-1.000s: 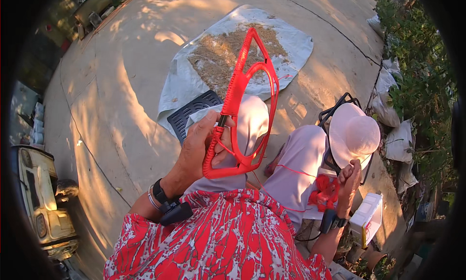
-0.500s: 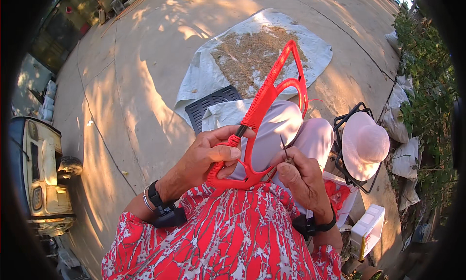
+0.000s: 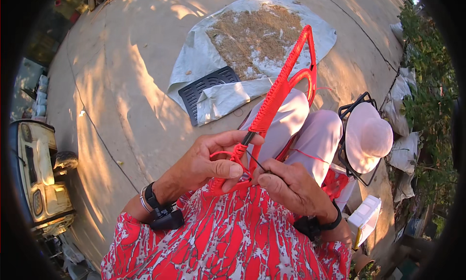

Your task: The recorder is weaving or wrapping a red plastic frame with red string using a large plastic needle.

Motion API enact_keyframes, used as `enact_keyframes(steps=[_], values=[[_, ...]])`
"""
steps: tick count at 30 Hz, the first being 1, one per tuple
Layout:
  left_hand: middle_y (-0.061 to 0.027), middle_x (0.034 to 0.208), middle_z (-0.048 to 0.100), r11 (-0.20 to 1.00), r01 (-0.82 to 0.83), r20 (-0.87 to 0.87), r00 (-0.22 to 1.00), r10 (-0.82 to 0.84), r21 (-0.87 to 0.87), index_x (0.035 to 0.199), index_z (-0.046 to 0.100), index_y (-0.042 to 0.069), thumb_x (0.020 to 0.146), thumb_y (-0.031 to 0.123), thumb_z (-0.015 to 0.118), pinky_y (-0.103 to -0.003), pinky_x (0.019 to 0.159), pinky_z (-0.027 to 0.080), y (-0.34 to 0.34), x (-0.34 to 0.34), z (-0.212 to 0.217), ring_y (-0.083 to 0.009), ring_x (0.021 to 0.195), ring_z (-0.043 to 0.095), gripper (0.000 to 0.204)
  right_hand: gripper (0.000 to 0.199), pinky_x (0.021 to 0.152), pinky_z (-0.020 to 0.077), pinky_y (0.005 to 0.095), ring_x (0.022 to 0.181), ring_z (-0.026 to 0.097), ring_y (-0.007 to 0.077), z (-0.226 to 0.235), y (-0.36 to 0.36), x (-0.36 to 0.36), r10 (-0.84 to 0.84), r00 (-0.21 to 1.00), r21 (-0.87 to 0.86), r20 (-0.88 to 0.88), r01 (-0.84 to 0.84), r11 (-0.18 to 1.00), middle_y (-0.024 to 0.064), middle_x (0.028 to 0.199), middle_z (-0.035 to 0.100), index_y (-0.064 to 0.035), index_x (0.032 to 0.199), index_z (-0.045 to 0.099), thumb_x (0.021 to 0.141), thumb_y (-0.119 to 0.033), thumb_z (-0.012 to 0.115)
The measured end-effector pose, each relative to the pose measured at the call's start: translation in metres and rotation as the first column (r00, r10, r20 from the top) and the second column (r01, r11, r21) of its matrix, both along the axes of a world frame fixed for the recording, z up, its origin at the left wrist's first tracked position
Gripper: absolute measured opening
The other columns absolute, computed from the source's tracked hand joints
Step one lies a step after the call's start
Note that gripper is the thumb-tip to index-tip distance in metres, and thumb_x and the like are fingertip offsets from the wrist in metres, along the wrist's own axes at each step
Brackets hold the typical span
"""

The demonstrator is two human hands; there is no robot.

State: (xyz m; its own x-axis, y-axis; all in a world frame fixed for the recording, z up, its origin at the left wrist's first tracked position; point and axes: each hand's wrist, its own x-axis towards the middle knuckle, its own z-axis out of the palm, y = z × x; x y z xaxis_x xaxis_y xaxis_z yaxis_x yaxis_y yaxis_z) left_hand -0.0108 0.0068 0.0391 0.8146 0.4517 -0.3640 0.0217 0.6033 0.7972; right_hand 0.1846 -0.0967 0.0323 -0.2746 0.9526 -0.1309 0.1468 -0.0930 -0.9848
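Observation:
A frame wrapped in red cord (image 3: 277,94) rises from my lap, tilted up toward the far right. My left hand (image 3: 206,159) is closed round its lower part, thumb in front and fingers behind. Just above that thumb is a bunched loop of red cord (image 3: 238,152), beside a short unwrapped stretch of black bar (image 3: 248,138). In my right hand (image 3: 293,185) a thin, dark, awl-like tool (image 3: 255,160) is pinched, its shaft reaching to the cord near the bare bar. Whether its tip is hooked is hidden. A loose red strand (image 3: 313,156) crosses my right knee.
Ahead lies a white sheet (image 3: 194,61) spread with dry brown grain or chaff, a black slatted panel (image 3: 206,88) on its near edge. To the right are a pink hat (image 3: 366,139) on a black rack and a white box (image 3: 365,217). An old toy-like vehicle (image 3: 41,173) stands left.
My right hand has turned and brought the tool's shaft to the cord beside my left thumb; before, the tool pointed up, apart from it. The frame has shifted slightly right.

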Motion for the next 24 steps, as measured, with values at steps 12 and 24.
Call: enact_keyframes(steps=[12, 24], values=[[-0.0080, 0.067, 0.057, 0.999, 0.024, 0.045, 0.999, -0.022, -0.042, 0.128, 0.044, -0.004, 0.074, 0.022, 0.074, -0.024, 0.045, 0.042, -0.002, 0.001, -0.008, -0.0132, 0.048, 0.056, 0.067, 0.027, 0.050, 0.0391, 0.0356, 0.051, 0.050, 0.0270, -0.001, -0.005, -0.004, -0.040, 0.999, -0.094, -0.024, 0.038, 0.995, 0.0143, 0.059, 0.046, -0.0010, 0.094, 0.053, 0.096, -0.027, 0.047], [-0.0080, 0.069, 0.057, 0.990, 0.043, 0.118, 0.993, -0.028, -0.131, 0.131, 0.040, -0.004, 0.073, 0.018, 0.075, -0.025, 0.044, 0.044, -0.010, 0.011, -0.014, -0.0151, 0.049, 0.057, 0.071, 0.027, 0.045, 0.0342, 0.0261, 0.047, 0.043, 0.0089, -0.017, -0.021, -0.013, -0.228, 0.956, -0.144, -0.183, 0.203, 0.968, 0.0019, 0.054, 0.045, -0.0013, 0.088, 0.051, 0.097, -0.026, 0.044]])
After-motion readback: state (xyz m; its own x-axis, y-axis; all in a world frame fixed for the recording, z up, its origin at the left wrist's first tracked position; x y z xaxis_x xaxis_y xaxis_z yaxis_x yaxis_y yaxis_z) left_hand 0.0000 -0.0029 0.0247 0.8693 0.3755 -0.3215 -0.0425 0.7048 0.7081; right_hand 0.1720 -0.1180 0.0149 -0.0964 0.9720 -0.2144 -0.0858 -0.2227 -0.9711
